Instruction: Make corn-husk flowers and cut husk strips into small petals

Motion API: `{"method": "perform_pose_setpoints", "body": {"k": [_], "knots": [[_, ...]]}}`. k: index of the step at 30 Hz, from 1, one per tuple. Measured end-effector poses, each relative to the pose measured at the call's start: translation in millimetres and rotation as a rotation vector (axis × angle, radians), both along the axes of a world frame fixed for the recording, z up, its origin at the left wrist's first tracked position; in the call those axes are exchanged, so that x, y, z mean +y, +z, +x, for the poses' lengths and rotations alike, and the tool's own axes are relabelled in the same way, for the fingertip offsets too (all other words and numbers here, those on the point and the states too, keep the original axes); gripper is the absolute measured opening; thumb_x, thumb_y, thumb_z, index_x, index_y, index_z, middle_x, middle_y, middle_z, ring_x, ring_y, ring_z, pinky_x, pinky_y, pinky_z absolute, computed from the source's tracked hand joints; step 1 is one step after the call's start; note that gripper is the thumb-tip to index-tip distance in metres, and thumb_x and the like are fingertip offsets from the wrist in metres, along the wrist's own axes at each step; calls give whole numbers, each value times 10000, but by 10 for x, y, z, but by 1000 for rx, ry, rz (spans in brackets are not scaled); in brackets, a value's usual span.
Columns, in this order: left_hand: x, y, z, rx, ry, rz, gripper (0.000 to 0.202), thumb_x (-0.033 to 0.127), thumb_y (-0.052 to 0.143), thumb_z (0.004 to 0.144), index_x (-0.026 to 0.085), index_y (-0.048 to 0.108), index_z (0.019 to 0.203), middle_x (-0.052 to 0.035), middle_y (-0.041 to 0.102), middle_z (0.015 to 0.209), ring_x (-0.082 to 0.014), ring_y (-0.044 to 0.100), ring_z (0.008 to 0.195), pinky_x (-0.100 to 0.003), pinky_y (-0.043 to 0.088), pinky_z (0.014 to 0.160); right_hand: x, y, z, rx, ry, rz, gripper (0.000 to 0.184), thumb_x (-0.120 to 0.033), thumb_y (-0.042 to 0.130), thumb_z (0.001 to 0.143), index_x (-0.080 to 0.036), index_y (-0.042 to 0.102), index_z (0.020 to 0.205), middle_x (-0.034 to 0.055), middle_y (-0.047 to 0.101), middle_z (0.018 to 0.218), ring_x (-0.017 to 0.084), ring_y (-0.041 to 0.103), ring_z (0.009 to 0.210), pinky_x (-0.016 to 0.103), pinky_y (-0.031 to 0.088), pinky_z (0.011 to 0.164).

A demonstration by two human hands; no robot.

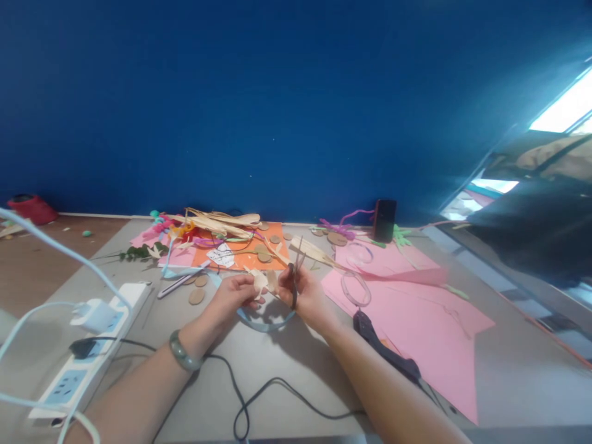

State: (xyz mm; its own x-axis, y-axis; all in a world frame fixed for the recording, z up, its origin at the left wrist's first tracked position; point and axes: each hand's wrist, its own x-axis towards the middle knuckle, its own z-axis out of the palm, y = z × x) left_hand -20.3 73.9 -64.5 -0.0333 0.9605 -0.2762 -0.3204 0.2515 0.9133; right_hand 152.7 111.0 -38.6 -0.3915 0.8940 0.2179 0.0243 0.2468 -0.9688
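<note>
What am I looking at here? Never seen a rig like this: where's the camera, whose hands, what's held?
There's no robot: these are one person's bare hands, seen from a camera on their own head, looking forward and down. It's a single view.

The left hand pinches a pale, husk-like piece. The right hand holds scissors, blades pointing up.

Around them on the grey table lie pink paper, an orange sheet, round brown discs, a black tool and, at left, a power strip.

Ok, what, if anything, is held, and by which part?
Left hand: a thin pale piece, pinched at its edge. Right hand: scissors, by the dark handles, blades pointing away.
</note>
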Motion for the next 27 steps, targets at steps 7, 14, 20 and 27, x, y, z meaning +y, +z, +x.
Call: {"method": "perform_pose_setpoints", "body": {"k": [7,14,20,27], "knots": [[16,-57,-17,-26,44,15,314,266,827,552,100,683,775,-80,718,735,-147,661,575,-220,508,529,30,-59,-25,4,-3,-20,202,-203,670,660,-205,494,757,-20,560,714,128,540,643,255,464,616],[16,-84,-8,-94,78,6,286,280,819,573,105,668,740,-32,675,659,-138,661,600,-225,524,588,32,-105,-57,36,-29,-164,224,-230,684,666,-205,480,757,-32,594,671,135,601,583,257,472,576],[20,-90,-8,-80,86,-3,278,215,823,529,115,644,717,-18,671,626,-146,661,577,-250,536,601,36,-132,-67,65,-63,-272,288,-240,736,622,-196,481,750,-46,601,594,130,602,513,239,455,528],[31,-116,-18,-59,107,6,283,217,803,545,121,613,731,-19,669,602,-145,659,553,-210,510,516,49,-133,-59,36,-64,-268,309,-254,755,596,-196,491,746,-42,594,619,127,588,538,233,444,524]]}}
